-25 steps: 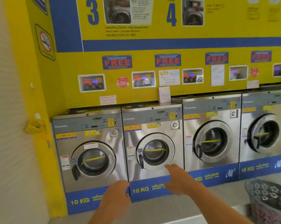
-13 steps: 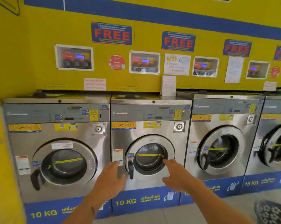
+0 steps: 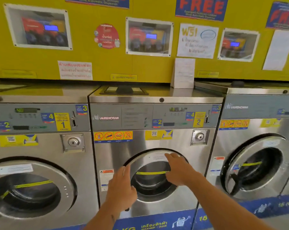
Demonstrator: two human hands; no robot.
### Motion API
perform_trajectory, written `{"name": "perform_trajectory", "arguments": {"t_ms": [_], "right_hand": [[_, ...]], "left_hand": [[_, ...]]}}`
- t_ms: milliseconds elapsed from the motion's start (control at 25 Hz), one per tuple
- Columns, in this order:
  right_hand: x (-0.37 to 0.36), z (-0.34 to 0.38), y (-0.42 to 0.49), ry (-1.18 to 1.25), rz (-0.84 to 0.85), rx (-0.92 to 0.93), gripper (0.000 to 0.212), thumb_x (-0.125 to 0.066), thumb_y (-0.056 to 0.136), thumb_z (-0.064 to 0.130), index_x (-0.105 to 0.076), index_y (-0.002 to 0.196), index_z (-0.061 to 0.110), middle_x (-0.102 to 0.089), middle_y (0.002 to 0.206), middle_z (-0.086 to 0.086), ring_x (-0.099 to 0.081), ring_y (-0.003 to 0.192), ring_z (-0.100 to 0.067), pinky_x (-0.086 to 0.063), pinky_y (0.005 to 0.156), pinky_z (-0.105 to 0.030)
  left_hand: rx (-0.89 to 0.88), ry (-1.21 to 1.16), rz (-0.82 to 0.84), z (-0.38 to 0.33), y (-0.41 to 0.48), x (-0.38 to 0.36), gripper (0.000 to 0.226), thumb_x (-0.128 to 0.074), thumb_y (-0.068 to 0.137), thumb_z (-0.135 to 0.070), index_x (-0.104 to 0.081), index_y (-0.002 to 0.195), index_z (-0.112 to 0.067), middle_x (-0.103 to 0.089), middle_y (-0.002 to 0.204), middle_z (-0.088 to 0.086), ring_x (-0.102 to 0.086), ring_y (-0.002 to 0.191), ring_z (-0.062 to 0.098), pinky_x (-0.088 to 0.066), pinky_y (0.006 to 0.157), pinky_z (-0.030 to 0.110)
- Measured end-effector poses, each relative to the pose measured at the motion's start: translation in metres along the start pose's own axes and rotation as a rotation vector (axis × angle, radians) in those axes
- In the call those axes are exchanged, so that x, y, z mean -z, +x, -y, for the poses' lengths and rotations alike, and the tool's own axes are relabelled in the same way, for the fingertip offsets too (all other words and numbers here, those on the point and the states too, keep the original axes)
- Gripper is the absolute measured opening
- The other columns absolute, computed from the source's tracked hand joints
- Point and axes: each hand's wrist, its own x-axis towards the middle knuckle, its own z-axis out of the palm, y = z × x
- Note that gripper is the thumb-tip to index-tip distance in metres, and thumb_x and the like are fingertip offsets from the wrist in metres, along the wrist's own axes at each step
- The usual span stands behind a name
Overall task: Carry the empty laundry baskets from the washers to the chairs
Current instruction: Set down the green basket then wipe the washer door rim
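Observation:
No laundry basket is in view. I stand close to the steel washer marked 2 (image 3: 157,141). My left hand (image 3: 122,191) covers the black handle at the left edge of its round door (image 3: 155,191), fingers curled around it; only the handle's lower tip shows under my palm. My right hand (image 3: 178,171) lies flat on the upper right of the door's rim, fingers spread and holding nothing. A yellow strip (image 3: 150,172) crosses the door glass.
Washer 1 (image 3: 40,146) stands to the left and a larger washer (image 3: 256,146) to the right, both with round doors. Above them is a yellow wall (image 3: 90,67) with detergent windows and notices. A paper sign (image 3: 183,73) leans on washer 2's top.
I have moved much closer to washer 2. Both hands rose from in front of its base to its door. The basket at the lower right has left the view.

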Motion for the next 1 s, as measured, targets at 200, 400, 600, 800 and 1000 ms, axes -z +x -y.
{"name": "perform_trajectory", "arguments": {"t_ms": [200,400,600,800,1000], "right_hand": [[-0.028,-0.037,0.098,-0.141,0.11,0.135,0.089,-0.064,0.082,0.023,-0.011,0.153,0.024,-0.01,0.162,-0.007,-0.015,0.146,-0.036,-0.029,0.115,-0.048],[-0.069,-0.057,0.135,-0.145,0.022,0.197,0.095,-0.065,0.08,0.027,-0.005,0.154,0.024,-0.005,0.163,-0.005,-0.007,0.148,-0.034,-0.022,0.118,-0.047],[-0.069,-0.067,0.146,-0.067,0.033,0.22,0.093,-0.068,0.075,0.027,-0.014,0.151,0.028,-0.011,0.159,0.0,-0.012,0.146,-0.03,-0.028,0.115,-0.046],[-0.061,-0.064,0.144,-0.079,0.037,0.223,0.094,-0.074,0.07,0.024,-0.022,0.149,0.026,-0.021,0.154,-0.002,-0.021,0.14,-0.029,-0.041,0.107,-0.046],[-0.064,-0.052,0.106,-0.016,0.115,0.111,0.092,-0.07,0.076,0.022,-0.017,0.152,0.026,-0.01,0.161,-0.002,-0.016,0.145,-0.032,-0.036,0.111,-0.05]], "left_hand": [[0.106,0.056,0.017,-0.012,0.071,-0.056,0.084,-0.061,0.081,-0.017,-0.013,0.149,-0.028,-0.018,0.156,-0.003,-0.023,0.142,0.022,-0.025,0.116,0.037],[0.216,0.097,0.066,-0.002,0.117,-0.096,0.094,-0.063,0.077,-0.018,-0.006,0.151,-0.027,-0.007,0.161,0.005,-0.012,0.147,0.029,-0.019,0.121,0.044],[0.227,-0.06,-0.04,0.017,0.128,-0.115,0.087,-0.064,0.074,-0.013,-0.02,0.147,-0.027,-0.027,0.153,0.003,-0.027,0.141,0.029,-0.032,0.115,0.046],[0.151,-0.161,-0.007,0.025,0.122,-0.102,0.085,-0.068,0.072,-0.006,-0.029,0.145,-0.027,-0.031,0.147,0.0,-0.034,0.133,0.024,-0.035,0.111,0.037],[0.079,-0.177,0.109,0.023,0.077,-0.082,0.083,-0.064,0.075,-0.005,-0.028,0.146,-0.029,-0.036,0.14,-0.004,-0.036,0.131,0.02,-0.037,0.108,0.031]]}}
